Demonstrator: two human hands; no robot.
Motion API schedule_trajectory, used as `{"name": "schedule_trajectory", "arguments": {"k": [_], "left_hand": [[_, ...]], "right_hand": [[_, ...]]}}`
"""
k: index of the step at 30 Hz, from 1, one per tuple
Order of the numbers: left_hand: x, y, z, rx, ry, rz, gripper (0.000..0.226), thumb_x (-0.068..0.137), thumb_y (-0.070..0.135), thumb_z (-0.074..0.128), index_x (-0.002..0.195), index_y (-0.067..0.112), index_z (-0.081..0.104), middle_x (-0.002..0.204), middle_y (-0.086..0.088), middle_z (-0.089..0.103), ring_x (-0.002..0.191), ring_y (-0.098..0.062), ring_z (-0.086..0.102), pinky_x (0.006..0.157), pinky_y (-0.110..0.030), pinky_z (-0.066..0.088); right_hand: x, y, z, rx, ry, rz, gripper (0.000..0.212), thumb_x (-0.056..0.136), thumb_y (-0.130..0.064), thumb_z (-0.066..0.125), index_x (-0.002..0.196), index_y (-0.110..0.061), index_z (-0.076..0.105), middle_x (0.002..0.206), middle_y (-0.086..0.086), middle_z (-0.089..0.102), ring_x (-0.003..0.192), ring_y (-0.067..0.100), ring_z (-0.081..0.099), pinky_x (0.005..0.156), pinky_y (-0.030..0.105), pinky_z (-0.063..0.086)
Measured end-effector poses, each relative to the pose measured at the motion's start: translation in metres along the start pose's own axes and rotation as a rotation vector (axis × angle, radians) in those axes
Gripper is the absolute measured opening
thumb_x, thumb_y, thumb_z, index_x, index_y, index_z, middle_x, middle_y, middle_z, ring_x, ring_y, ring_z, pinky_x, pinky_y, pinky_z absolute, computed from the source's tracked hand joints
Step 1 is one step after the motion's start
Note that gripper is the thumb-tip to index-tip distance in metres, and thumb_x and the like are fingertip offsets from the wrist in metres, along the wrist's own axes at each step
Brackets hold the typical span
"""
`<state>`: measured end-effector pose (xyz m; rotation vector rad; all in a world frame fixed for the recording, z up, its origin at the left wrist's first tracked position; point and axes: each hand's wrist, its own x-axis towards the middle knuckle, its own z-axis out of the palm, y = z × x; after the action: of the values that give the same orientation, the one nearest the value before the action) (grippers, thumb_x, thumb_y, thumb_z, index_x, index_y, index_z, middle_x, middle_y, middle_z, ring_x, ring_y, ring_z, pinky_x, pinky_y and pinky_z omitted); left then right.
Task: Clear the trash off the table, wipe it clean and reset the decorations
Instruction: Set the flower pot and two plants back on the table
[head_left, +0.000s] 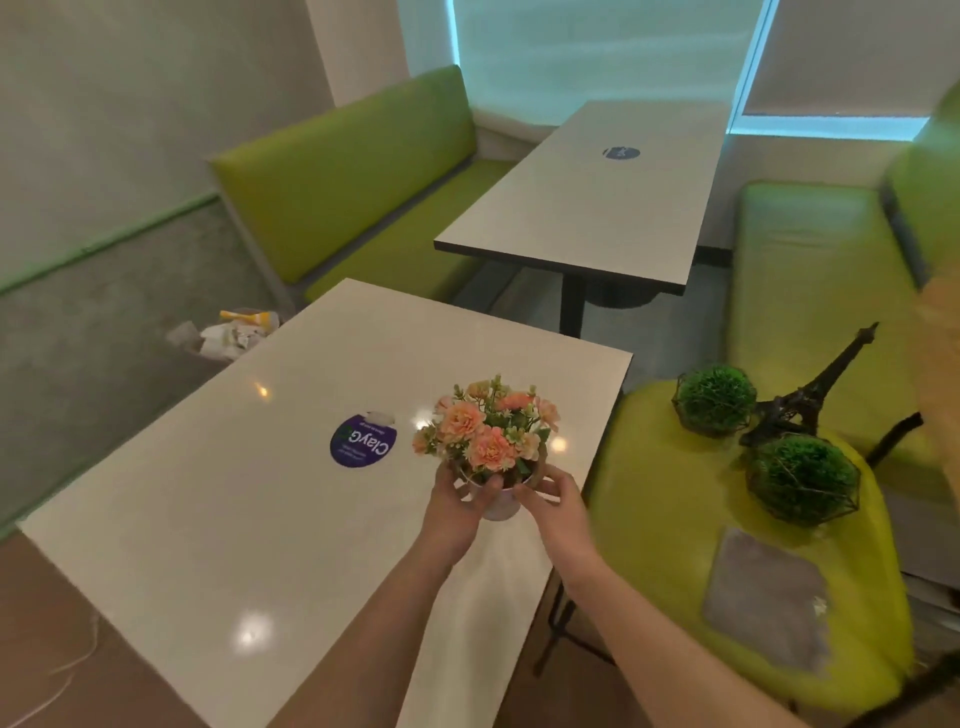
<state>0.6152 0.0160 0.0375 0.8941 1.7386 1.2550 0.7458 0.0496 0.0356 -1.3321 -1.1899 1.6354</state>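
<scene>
Both hands (457, 506) (556, 501) hold flower pot (496, 501) over table (218, 519).

Bare tabletop (218, 519) left of flower pot (491, 457)

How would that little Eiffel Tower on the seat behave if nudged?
The Eiffel Tower model probably tips easily: it is tall, narrow, already leaning on the soft green seat. It looks stiff, and its thin spire may be fragile.

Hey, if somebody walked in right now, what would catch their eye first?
Probably the pot of peach flowers, held by the left hand and right hand at the white table's right edge. Next, two green moss balls and a dark Eiffel Tower model on the lime seat beside it.
</scene>
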Motion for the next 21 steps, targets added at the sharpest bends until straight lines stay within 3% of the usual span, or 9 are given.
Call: {"name": "schedule_trajectory", "arguments": {"k": [5,8,10,14,16,21], "left_hand": [[0.020,-0.013,-0.078,-0.005,-0.049,-0.002,0.069,0.086,0.031,0.073,0.143,0.023,0.035,0.136,0.005,0.050,0.119,-0.019,0.054,0.085,-0.022,0.047],[0.040,-0.023,-0.129,0.002,-0.078,-0.018,0.075,0.077,0.040,0.076,0.140,0.026,0.039,0.136,0.005,0.053,0.119,-0.019,0.056,0.078,-0.017,0.048],[0.057,-0.027,-0.159,0.027,-0.102,-0.015,0.066,0.084,0.032,0.075,0.139,0.025,0.039,0.132,0.005,0.054,0.117,-0.018,0.055,0.074,-0.014,0.047],[0.090,-0.033,-0.198,0.087,-0.149,-0.011,0.051,0.089,0.026,0.068,0.133,0.027,0.042,0.122,0.003,0.059,0.113,-0.017,0.056,0.086,-0.027,0.044],[0.110,-0.038,-0.216,0.063,-0.174,-0.012,0.050,0.089,0.022,0.069,0.131,0.023,0.044,0.123,0.001,0.060,0.110,-0.016,0.059,0.086,-0.027,0.047],[0.145,-0.048,-0.244,0.015,-0.207,-0.028,0.054,0.090,0.011,0.066,0.138,0.012,0.041,0.126,-0.006,0.059,0.097,-0.008,0.062,0.066,-0.013,0.052]], "right_hand": [[0.002,-0.003,0.072,0.014,-0.017,-0.023,0.028,0.097,-0.027,0.058,0.123,-0.020,0.048,0.106,-0.009,0.056,0.096,0.005,0.054,0.070,0.013,0.039],[0.006,0.002,0.122,-0.010,0.014,-0.027,0.031,0.098,-0.028,0.056,0.126,-0.017,0.049,0.109,-0.006,0.056,0.096,0.004,0.054,0.069,0.011,0.039],[0.011,0.001,0.155,-0.028,0.031,-0.024,0.034,0.098,-0.027,0.057,0.128,-0.015,0.049,0.117,-0.002,0.056,0.098,0.007,0.055,0.069,0.011,0.040],[0.029,0.001,0.198,-0.036,0.065,-0.015,0.036,0.096,-0.025,0.060,0.129,-0.015,0.050,0.123,-0.003,0.055,0.102,0.009,0.056,0.070,0.012,0.040],[0.041,0.002,0.220,-0.044,0.083,-0.007,0.037,0.097,-0.024,0.060,0.130,-0.015,0.049,0.125,-0.004,0.054,0.105,0.010,0.055,0.075,0.016,0.041],[0.064,0.004,0.256,-0.058,0.111,0.006,0.038,0.097,-0.021,0.059,0.132,-0.014,0.048,0.127,-0.004,0.053,0.104,0.011,0.055,0.068,0.009,0.040]]}}
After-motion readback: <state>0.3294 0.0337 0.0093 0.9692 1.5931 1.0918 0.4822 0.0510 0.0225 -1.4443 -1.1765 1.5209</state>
